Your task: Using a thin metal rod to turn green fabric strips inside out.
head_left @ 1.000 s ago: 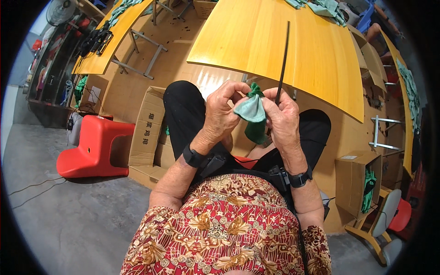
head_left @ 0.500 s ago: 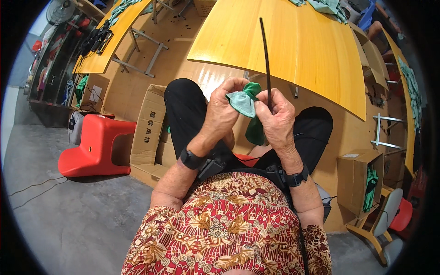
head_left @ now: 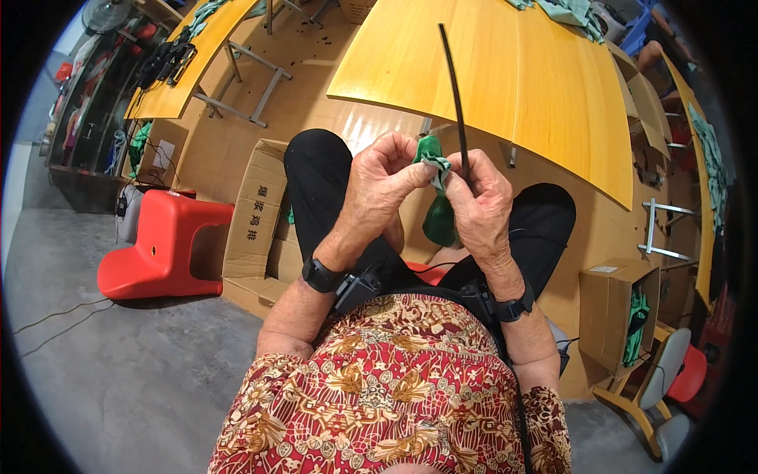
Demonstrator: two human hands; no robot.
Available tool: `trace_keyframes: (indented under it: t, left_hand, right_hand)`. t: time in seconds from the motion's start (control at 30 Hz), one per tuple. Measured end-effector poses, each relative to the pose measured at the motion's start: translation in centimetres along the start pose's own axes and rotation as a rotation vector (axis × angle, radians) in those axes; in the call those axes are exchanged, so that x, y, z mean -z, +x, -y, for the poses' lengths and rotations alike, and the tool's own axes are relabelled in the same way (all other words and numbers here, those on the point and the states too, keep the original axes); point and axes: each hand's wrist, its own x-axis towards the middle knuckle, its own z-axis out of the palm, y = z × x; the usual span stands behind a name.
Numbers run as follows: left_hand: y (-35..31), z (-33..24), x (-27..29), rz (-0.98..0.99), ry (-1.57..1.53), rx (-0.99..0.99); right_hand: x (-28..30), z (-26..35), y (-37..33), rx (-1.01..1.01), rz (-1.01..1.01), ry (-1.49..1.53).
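A small piece of green fabric [head_left: 440, 221], dark and velvety on one side and paler on the other, is bunched between my hands above my lap. My left hand [head_left: 377, 189] pinches its upper left edge between thumb and fingers. Closed on its right side is my right hand [head_left: 483, 201], from which a thin, stiff black strip [head_left: 453, 83] sticks up. How far that strip reaches inside the hand is hidden. The fabric's lower end hangs loose beneath the fingers.
A yellow table [head_left: 474, 55] stands ahead, its near edge just beyond my hands. An open cardboard box [head_left: 253, 213] and a red plastic chair [head_left: 162, 249] are at left. Another box [head_left: 608, 316] with green fabric sits at right, near a wooden-legged chair [head_left: 636, 407].
The fabric's pale flap, spread out before, is now folded and gathered between my fingertips. My left thumb has moved up and right onto it. The black strip leans slightly more to the left.
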Motion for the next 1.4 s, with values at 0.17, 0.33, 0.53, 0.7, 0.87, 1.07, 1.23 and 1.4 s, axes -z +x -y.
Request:
trace_keyframes:
  t: [0.17,0.33,0.53,0.7,0.87,1.07,1.23,1.4]
  left_hand:
    - [0.0,1.3,-0.4,-0.182,0.303,-0.134]
    - [0.9,2.2,-1.1,-0.371,0.608,-0.307]
    - [0.9,1.8,-0.6,-0.206,0.393,-0.270]
    - [0.4,0.6,-0.8,-0.127,0.137,-0.175]
    - [1.0,2.0,-0.6,-0.384,0.604,-0.359]
    - [1.0,0.0,0.5,0.158,-0.292,0.032]
    - [1.2,1.4,1.7,0.247,-0.474,0.168]
    - [1.2,3.2,0.9,0.192,-0.409,0.039]
  right_hand:
    - [0.3,1.4,-0.6,0.094,0.043,-0.170]
    - [-0.2,1.0,-0.9,0.118,0.140,-0.198]
    - [-0.5,-0.7,-0.1,-0.034,0.041,0.084]
    - [-0.2,-0.5,-0.1,-0.024,0.049,0.098]
    - [-0.2,1.0,-0.8,0.050,0.183,-0.155]
    - [1.0,-0.9,0.0,-0.154,0.069,0.328]
    - [1.6,0.0,0.2,-0.300,0.124,0.428]
    - [2.6,1.0,-0.1,-0.342,0.186,0.364]
